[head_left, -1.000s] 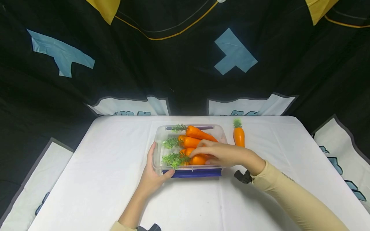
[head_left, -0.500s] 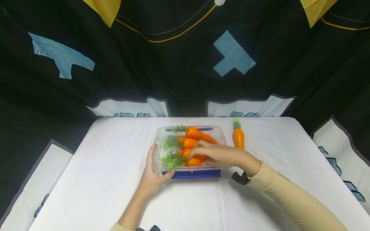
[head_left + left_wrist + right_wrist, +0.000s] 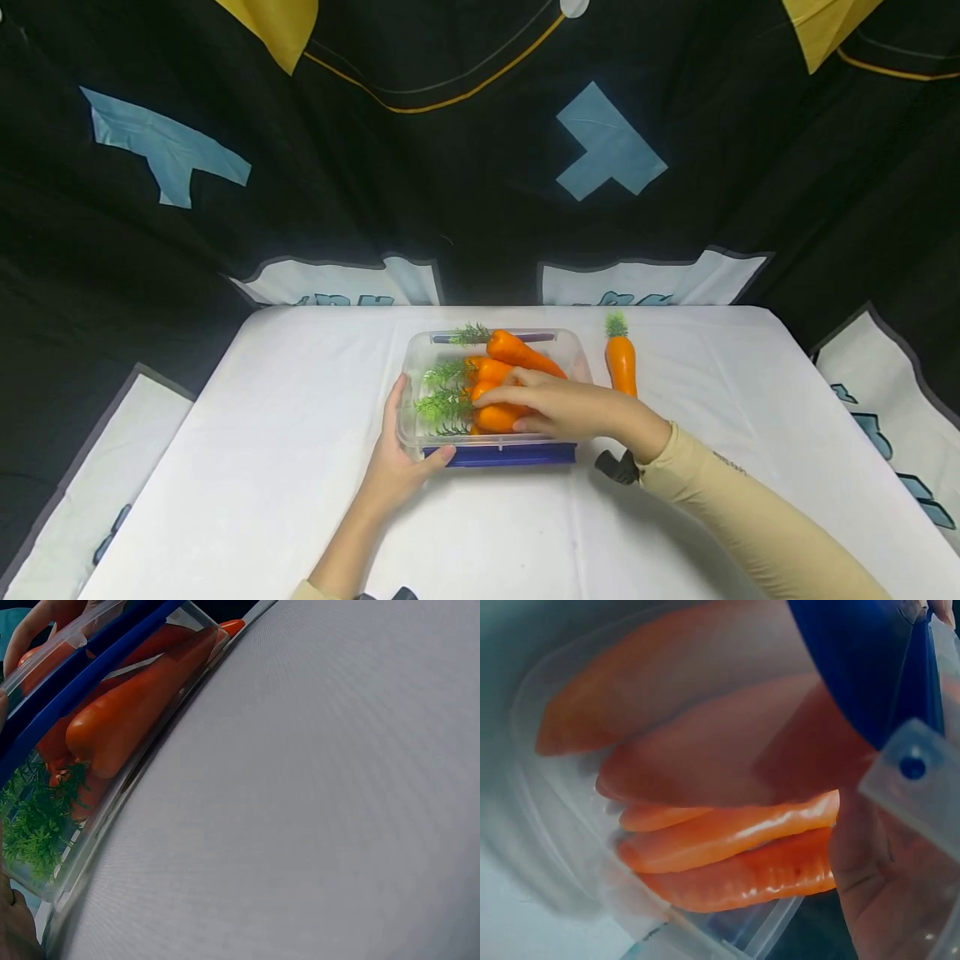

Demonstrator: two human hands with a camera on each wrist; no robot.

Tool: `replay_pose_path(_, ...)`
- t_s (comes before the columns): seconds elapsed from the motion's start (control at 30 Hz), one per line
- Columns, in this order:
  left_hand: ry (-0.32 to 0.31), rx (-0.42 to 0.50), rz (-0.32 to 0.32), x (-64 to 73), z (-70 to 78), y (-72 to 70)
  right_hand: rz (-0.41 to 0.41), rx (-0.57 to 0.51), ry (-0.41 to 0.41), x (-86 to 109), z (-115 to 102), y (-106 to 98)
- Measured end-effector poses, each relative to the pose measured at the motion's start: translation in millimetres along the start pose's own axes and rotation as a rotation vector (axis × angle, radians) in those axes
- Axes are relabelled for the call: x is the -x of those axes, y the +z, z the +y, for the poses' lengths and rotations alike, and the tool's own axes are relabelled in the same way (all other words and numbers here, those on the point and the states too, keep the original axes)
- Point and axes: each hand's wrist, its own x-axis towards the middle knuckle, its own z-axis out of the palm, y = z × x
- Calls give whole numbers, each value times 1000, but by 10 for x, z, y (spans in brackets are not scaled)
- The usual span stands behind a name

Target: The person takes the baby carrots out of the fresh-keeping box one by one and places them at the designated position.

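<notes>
A clear plastic food container (image 3: 420,342) with blue side clips holds several orange toy carrots (image 3: 525,354) with green leafy tops, lying side by side. At its front left corner my left hand (image 3: 397,462) grips the wall, thumb at the front and fingers along the left side. My right hand (image 3: 573,406) reaches in over the front right, fingers and thumb curled round a carrot (image 3: 495,419) near the front. In the right wrist view, the palm (image 3: 885,877) shows behind the container's wall, and the carrot tips (image 3: 727,844) point away from it.
A single carrot (image 3: 621,362) lies on the white tablecloth (image 3: 480,533) to the right of the container. The cloth-covered table ends at a dark patterned curtain (image 3: 480,192) behind.
My right hand has shifted slightly left inside the container, and the front carrots and their leafy tops have moved a little with it. My left hand keeps its hold on the corner.
</notes>
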Motion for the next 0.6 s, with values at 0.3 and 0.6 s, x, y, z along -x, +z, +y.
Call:
replay_pose_path(0.3, 6, -4, -4, 0, 1, -1, 81, 5, 118, 38, 53, -19)
replay_pose_path(0.6, 6, 2, 3, 13, 22, -3, 188, -22, 135, 93, 203, -2)
